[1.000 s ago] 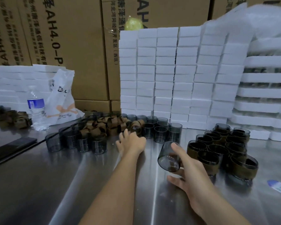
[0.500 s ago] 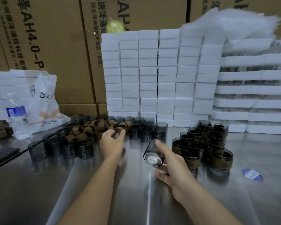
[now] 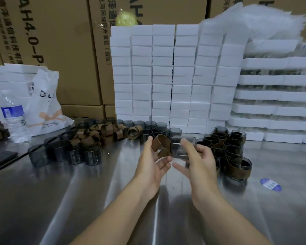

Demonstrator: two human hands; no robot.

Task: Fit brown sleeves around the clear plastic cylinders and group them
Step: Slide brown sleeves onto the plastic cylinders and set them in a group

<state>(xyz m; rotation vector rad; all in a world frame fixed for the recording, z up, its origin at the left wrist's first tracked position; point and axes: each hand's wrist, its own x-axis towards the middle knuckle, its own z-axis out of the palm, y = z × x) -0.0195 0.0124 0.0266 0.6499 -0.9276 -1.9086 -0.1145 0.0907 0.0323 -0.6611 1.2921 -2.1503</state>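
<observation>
- Left hand point(image 3: 150, 167): the thumb and fingers point(image 3: 163, 160) pinch a brown sleeve point(image 3: 161, 144), a curled band. The remaining fingers lie loosely spread beneath it.
- Right hand point(image 3: 201, 163): the upper fingers point(image 3: 186, 145) curl round a clear plastic cylinder point(image 3: 179, 149), which lies on its side with one open end toward the sleeve. The lower fingers extend toward the left palm.
- Sleeve and cylinder: held between the two hands, above the table point(image 3: 78, 200). The sleeve's right edge meets the cylinder's end. Blur hides whether they overlap, and the sleeve is not yet round the cylinder.
- Sleeved cylinders point(image 3: 237, 165): a tight upright cluster just right of the right hand.
- Loose sleeves point(image 3: 102, 133): a heap to the left, beyond the hands.
- Bare cylinders point(image 3: 74, 153): an upright row in front of that heap. More stand along the back, near the foam.
- Table: brushed, reflective metal, with a blue sticker point(image 3: 270, 185) at the right.
- Far left: a water bottle point(image 3: 13, 115) beside a white plastic bag point(image 3: 42, 106).
- Rear: stacked white foam blocks point(image 3: 166, 76), with foam trays point(image 3: 272, 94) to their right, and cardboard boxes point(image 3: 51, 41) behind.
</observation>
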